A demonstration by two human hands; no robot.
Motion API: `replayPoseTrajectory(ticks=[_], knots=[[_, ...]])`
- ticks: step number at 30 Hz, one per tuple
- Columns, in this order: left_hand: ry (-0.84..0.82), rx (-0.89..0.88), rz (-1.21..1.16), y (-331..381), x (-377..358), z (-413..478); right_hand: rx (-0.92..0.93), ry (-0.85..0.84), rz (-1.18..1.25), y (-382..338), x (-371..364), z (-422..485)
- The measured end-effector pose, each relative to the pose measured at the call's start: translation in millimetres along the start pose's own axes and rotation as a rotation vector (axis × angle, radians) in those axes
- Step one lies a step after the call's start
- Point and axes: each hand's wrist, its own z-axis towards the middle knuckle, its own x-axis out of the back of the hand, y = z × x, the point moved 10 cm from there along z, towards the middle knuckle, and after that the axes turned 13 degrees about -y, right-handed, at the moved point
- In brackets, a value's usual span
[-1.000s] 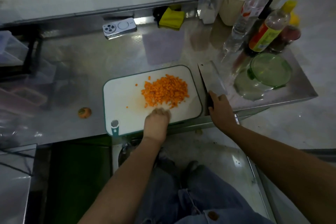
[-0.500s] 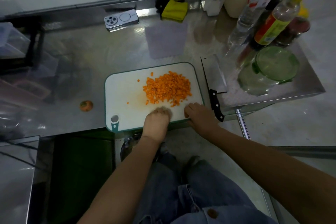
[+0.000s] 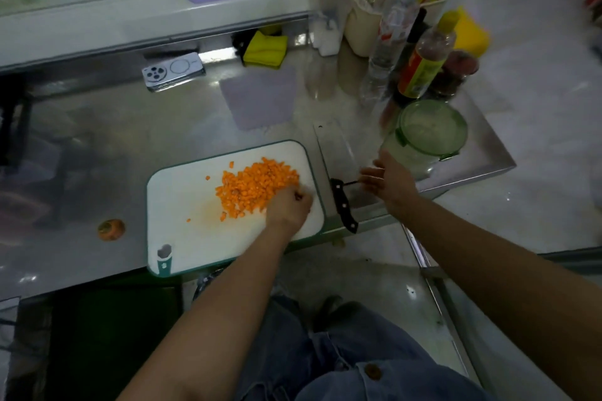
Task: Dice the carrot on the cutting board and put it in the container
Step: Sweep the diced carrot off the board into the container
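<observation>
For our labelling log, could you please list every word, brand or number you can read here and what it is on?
No text can be read.
Yellow-capped bottle: red and yellow label, too blurred.
Clear bottle: red print, too blurred.
Cutting board: white mark on its green tab, too small.

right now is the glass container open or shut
Shut: the green lid sits on the glass container and covers its mouth. Whether its clips are latched cannot be told.
</observation>
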Motion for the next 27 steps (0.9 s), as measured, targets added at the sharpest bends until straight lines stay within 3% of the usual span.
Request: replayPoseTrajectory(ticks=[8, 14, 18, 24, 27], knots=[[-0.148, 0.024, -0.225, 73, -53, 51, -0.01, 0.318, 0.349, -22, 104, 15], [-0.221, 0.072, -0.409, 99, -74, 57, 0.07, 0.411, 0.201, -27, 138, 43], [-0.188, 0.055, -0.553, 113, -75, 57, 0.121, 0.316, 0.1, -28, 127, 39], [-0.222, 0.015, -0.885, 123, -81, 51, 0.144, -0.028, 0.135, -32, 70, 13], [-0.184, -0.008, -1.034, 114, -80, 47, 0.132, -0.104, 0.15, -29, 50, 2]])
